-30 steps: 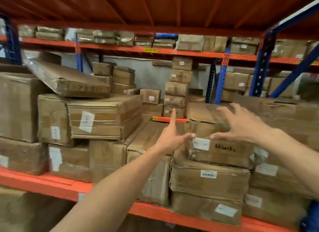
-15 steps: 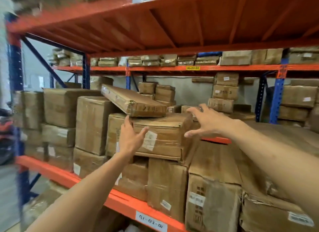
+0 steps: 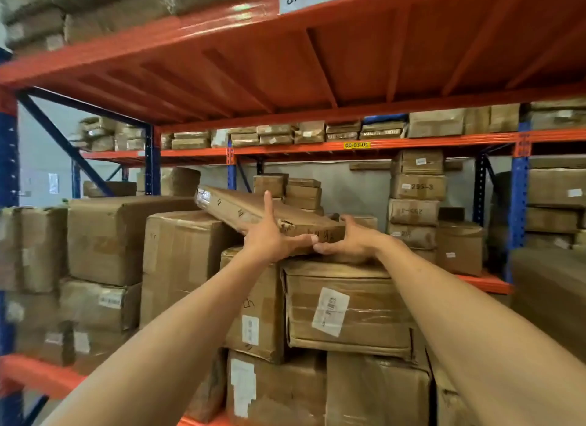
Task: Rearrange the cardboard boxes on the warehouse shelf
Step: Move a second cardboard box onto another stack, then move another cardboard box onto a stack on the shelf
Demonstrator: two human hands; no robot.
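Observation:
A long flat cardboard box lies tilted on top of the stack, its far end raised to the left over a tall box. My left hand is pressed against its near end, fingers spread up the side and thumb along the end face. My right hand clasps the near right corner from the other side. Thumb and fingertips of the two hands almost meet on the end face. Underneath sits a wide taped box with a white label.
More boxes are packed left, right and below on the orange shelf beam. The upper shelf deck hangs close overhead. A blue upright stands at right, with stacked boxes on the rack behind.
My view swung left and closer to the stack. Both hands moved from the boxes at right up to the tilted flat box and took hold of its near end.

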